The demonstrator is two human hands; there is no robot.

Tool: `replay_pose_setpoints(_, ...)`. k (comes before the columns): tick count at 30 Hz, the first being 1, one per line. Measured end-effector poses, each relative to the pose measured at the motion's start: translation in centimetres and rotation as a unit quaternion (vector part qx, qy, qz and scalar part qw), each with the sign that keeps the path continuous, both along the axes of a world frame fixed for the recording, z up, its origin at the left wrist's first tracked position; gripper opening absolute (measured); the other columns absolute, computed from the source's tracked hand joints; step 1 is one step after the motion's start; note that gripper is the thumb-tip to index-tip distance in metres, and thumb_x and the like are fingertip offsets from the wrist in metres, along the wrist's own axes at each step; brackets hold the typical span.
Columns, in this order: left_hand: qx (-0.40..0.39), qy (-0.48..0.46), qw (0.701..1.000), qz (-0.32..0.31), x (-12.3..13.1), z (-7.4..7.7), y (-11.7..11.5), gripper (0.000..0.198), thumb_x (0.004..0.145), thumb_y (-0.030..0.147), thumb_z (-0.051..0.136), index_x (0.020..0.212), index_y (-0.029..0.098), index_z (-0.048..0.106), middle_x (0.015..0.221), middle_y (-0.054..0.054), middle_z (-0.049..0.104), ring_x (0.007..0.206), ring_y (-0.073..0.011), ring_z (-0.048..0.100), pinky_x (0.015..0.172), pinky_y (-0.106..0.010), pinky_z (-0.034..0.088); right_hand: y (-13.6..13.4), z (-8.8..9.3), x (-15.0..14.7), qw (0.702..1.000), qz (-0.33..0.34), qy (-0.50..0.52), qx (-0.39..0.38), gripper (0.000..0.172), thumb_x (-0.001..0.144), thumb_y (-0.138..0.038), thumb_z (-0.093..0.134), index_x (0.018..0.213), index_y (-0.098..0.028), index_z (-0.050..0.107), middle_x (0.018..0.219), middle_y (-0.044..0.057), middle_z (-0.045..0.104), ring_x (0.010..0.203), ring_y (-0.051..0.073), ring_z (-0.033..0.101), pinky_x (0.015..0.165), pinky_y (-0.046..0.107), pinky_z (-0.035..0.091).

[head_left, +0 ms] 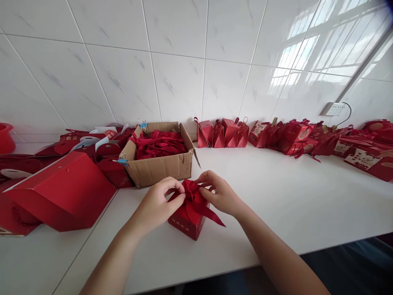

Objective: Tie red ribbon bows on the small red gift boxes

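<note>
A small red gift box (187,219) stands on the white table in front of me, with pale lettering on its near side. On its top lies a red ribbon (199,207) in a bow, one tail hanging toward the lower right. My left hand (162,200) pinches the ribbon's left side between thumb and fingers. From the right, my right hand (219,192) grips the ribbon's other side with thumb and curled fingers. The fingertips partly cover the bow's loops, so the knot itself is hard to make out.
Behind the box, a cardboard box (159,168) holds many red ribbons. Unfolded red cartons (70,188) are piled at left, beside a red tub (6,138). Finished-looking red boxes (230,133) line the tiled wall toward the right. A power socket (333,109) is on the wall.
</note>
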State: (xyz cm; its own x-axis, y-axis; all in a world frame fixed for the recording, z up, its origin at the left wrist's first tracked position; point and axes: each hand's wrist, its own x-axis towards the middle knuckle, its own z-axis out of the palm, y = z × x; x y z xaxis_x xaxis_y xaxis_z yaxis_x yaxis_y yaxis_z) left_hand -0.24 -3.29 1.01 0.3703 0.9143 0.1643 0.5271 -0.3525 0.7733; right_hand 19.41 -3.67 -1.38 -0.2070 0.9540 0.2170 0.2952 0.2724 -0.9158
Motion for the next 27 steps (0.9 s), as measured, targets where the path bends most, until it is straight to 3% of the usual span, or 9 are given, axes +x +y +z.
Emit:
replay_pose_setpoints(4, -0.055, 0.02, 0.997, -0.05, -0.4, 1.1, 0.8, 0.005, 0.078, 0.022, 0.051, 0.074, 0.02, 0.052, 0.081, 0.002, 0.058, 0.082, -0.0176, 0.058, 0.073, -0.027, 0.046, -0.3, 0.4, 0.6, 0.997, 0.017, -0.069, 0.03, 0.017, 0.08, -0.017, 0.053, 0.095, -0.021, 0.06, 0.1, 0.002, 0.065, 0.073, 0.012, 0.06, 0.064, 0.027, 0.048)
replay_pose_setpoints(8, -0.049, 0.037, 0.995, -0.08, -0.7, 1.5, 0.9, 0.006, 0.077, 0.019, 0.049, 0.072, 0.02, 0.052, 0.082, 0.002, 0.057, 0.084, -0.0171, 0.057, 0.079, -0.029, 0.045, -0.6, 1.0, 1.2, 0.988, 0.042, -0.125, 0.078, 0.012, 0.08, -0.02, 0.057, 0.088, -0.023, 0.065, 0.084, 0.0, 0.066, 0.068, 0.012, 0.056, 0.061, 0.026, 0.046)
replay_pose_setpoints(11, -0.048, 0.024, 0.996, -0.072, -0.8, 1.3, 0.5, 0.005, 0.077, 0.018, 0.049, 0.073, 0.021, 0.051, 0.082, 0.003, 0.057, 0.083, -0.0163, 0.055, 0.079, -0.029, 0.044, -0.7, 1.1, 1.6, 0.979, 0.051, -0.141, 0.14, 0.016, 0.078, -0.011, 0.057, 0.084, -0.022, 0.066, 0.081, 0.0, 0.063, 0.073, 0.013, 0.056, 0.064, 0.025, 0.046)
replay_pose_setpoints(14, -0.065, 0.009, 0.996, -0.055, -0.8, 0.9, 0.1, 0.004, 0.079, 0.02, 0.049, 0.076, 0.021, 0.051, 0.079, 0.003, 0.056, 0.074, -0.0148, 0.052, 0.067, -0.026, 0.042, -0.7, 1.1, 1.9, 0.971, 0.067, -0.142, 0.183, 0.025, 0.075, -0.001, 0.053, 0.085, -0.021, 0.065, 0.084, 0.001, 0.061, 0.073, 0.011, 0.056, 0.065, 0.024, 0.047)
replay_pose_setpoints(19, -0.029, 0.002, 1.0, -0.009, -0.5, 0.6, -0.1, 0.005, 0.078, 0.02, 0.052, 0.073, 0.021, 0.053, 0.077, 0.003, 0.054, 0.073, -0.0135, 0.047, 0.062, -0.024, 0.037, -1.1, 1.6, 2.6, 0.959, 0.093, -0.15, 0.223, 0.022, 0.078, -0.003, 0.053, 0.088, -0.019, 0.064, 0.086, 0.004, 0.059, 0.07, 0.012, 0.055, 0.062, 0.026, 0.047)
replay_pose_setpoints(21, -0.041, -0.014, 0.999, -0.02, -0.5, 0.5, -0.1, 0.006, 0.078, 0.019, 0.051, 0.072, 0.021, 0.052, 0.072, 0.004, 0.052, 0.069, -0.0122, 0.046, 0.06, -0.023, 0.035, -1.3, 2.0, 3.0, 0.954, 0.121, -0.16, 0.223, 0.023, 0.08, -0.003, 0.053, 0.091, -0.02, 0.065, 0.086, 0.004, 0.06, 0.07, 0.012, 0.054, 0.063, 0.027, 0.047)
replay_pose_setpoints(25, -0.049, -0.042, 0.997, -0.034, -0.5, 0.4, 0.0, 0.007, 0.077, 0.016, 0.051, 0.071, 0.02, 0.052, 0.069, 0.005, 0.05, 0.065, -0.011, 0.044, 0.059, -0.023, 0.035, -1.6, 2.8, 4.1, 0.941, 0.256, -0.148, 0.164, 0.011, 0.079, -0.011, 0.063, 0.087, -0.019, 0.065, 0.077, 0.002, 0.064, 0.066, 0.012, 0.055, 0.063, 0.027, 0.048)
replay_pose_setpoints(27, -0.051, -0.05, 0.997, -0.038, -0.5, 0.4, 0.0, 0.007, 0.077, 0.016, 0.051, 0.071, 0.02, 0.053, 0.07, 0.004, 0.051, 0.065, -0.0109, 0.045, 0.059, -0.023, 0.036, -1.3, 3.1, 4.2, 0.953, 0.246, -0.097, 0.151, 0.006, 0.08, -0.02, 0.066, 0.076, -0.018, 0.063, 0.066, 0.001, 0.062, 0.059, 0.011, 0.054, 0.058, 0.026, 0.047)
